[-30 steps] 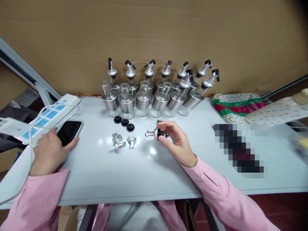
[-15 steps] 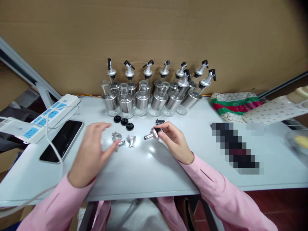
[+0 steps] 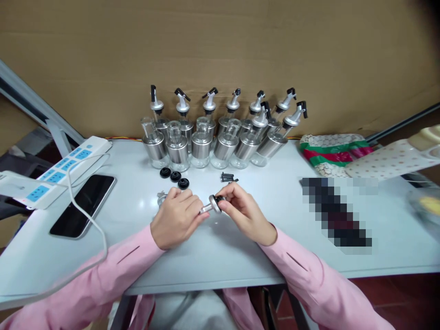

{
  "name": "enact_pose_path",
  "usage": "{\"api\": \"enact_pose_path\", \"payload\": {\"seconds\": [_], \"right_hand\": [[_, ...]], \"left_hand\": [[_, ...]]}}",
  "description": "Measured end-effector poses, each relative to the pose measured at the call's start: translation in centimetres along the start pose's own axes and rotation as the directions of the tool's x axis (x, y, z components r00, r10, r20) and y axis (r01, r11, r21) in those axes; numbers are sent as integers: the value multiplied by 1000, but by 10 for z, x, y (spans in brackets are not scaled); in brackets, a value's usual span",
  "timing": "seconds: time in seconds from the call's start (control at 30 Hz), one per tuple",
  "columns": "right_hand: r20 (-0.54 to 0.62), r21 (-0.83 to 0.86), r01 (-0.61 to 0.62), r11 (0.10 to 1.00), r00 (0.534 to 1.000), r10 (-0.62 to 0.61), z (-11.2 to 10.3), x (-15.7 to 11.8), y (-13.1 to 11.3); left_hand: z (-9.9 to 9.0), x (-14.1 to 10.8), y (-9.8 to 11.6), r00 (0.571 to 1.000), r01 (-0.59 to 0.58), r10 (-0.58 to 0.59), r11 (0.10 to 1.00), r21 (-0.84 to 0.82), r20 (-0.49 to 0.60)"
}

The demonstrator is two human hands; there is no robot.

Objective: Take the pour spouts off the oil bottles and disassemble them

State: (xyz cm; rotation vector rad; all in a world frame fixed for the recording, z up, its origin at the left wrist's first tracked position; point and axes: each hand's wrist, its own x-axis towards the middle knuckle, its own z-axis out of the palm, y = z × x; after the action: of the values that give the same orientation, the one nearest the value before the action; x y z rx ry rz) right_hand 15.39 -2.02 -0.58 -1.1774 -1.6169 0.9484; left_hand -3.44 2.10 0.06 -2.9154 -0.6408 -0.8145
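Observation:
Between my hands is a silver pour spout [image 3: 213, 204] with a black stopper, held just above the table. My right hand [image 3: 245, 213] pinches its black stopper end. The fingers of my left hand [image 3: 178, 219] are closed around the thin tip of the spout. Behind my left hand a loose silver spout piece [image 3: 161, 198] shows only in part. Black rubber stoppers [image 3: 175, 176] lie in a short row beyond it. Several small black lever pieces [image 3: 228, 177] rest past my right fingers.
Glass oil bottles with steel sleeves [image 3: 201, 145] stand at the back, some with spouts, some bare-necked. On the left lie a phone [image 3: 84, 206], a white cable and a power strip [image 3: 74, 162]. A patterned cloth bag [image 3: 333, 151] and a dotted white item [image 3: 392, 158] are at right.
My left hand has moved right from over the loose silver pieces and closed on the spout's tip. My right hand still grips the stopper end.

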Motion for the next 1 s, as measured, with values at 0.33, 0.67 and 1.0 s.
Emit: {"api": "enact_pose_path", "payload": {"seconds": [0.33, 0.67, 1.0], "right_hand": [[276, 228, -116, 967, 960, 50, 2, 1, -3], [124, -206, 363, 909, 931, -343, 10, -4, -5], [135, -362, 586, 725, 802, -582, 10, -2, -7]], "left_hand": [[-4, -7, -2, 994, 34, -41, 997, -74, -103], [-17, -14, -6, 979, 204, -198, 925, -321, 50], [-20, -11, -1, 891, 450, -364, 615, -647, 272]]}}
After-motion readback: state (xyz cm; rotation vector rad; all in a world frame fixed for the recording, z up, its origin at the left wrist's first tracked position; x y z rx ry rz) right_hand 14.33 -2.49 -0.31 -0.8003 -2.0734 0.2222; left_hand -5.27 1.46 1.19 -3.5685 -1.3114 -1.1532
